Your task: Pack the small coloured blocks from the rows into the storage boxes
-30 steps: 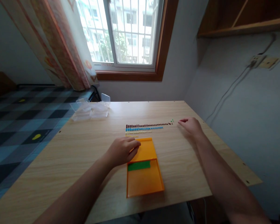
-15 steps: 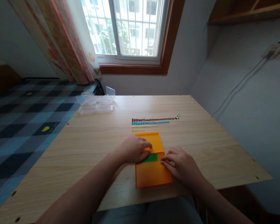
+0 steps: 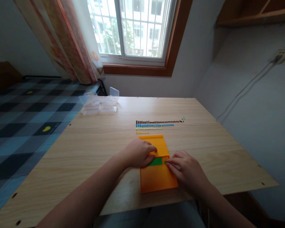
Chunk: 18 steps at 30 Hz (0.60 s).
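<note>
An orange plastic tray [image 3: 158, 180] with a flat upper part and a raised bar across its middle lies near the table's front edge. My left hand [image 3: 142, 153] lies over its left side, fingers bent on the upper part and thumb below the bar, holding it. Under that thumb, a green strip [image 3: 155, 161] sits inside the lower part along the bar, its left end hidden. At the tray's right wall, my right hand [image 3: 188, 166] is closed in a pinch, with a tiny green piece [image 3: 165, 162] at its fingertips.
Beyond the tray, small brown pieces [image 3: 152, 122], blue pieces [image 3: 147, 125], pale pieces [image 3: 146, 129] and yellow pieces [image 3: 141, 133] stand in rows. Several loose green bits [image 3: 183, 118] lie at the brown row's right end. Clear plastic boxes [image 3: 99, 106] stand at the table's back left.
The tiny green piece now shows at my right fingertips, beside the green strip's right end. My left hand keeps its place on the tray. The whole view has shifted slightly.
</note>
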Motion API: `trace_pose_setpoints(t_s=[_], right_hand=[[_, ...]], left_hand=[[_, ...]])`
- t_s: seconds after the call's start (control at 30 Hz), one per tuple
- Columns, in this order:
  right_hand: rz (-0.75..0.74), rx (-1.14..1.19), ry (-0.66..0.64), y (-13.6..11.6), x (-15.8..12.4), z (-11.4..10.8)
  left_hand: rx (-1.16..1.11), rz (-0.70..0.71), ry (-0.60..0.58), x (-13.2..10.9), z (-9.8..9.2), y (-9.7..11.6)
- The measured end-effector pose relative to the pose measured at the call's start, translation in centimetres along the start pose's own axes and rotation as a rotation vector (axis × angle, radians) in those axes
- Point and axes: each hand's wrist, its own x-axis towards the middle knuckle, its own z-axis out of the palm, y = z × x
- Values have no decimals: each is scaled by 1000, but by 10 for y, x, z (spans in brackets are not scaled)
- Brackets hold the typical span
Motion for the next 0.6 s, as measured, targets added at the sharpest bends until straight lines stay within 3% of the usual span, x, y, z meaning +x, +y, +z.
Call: trace_pose_setpoints(t_s=[0.33,0.6], right_hand=[[17,-23,-29,-6,6,4],[32,11,42,-6,1,3]], left_hand=[[-1,14,19,1,3,-1],[7,7,-8,1,0,1]])
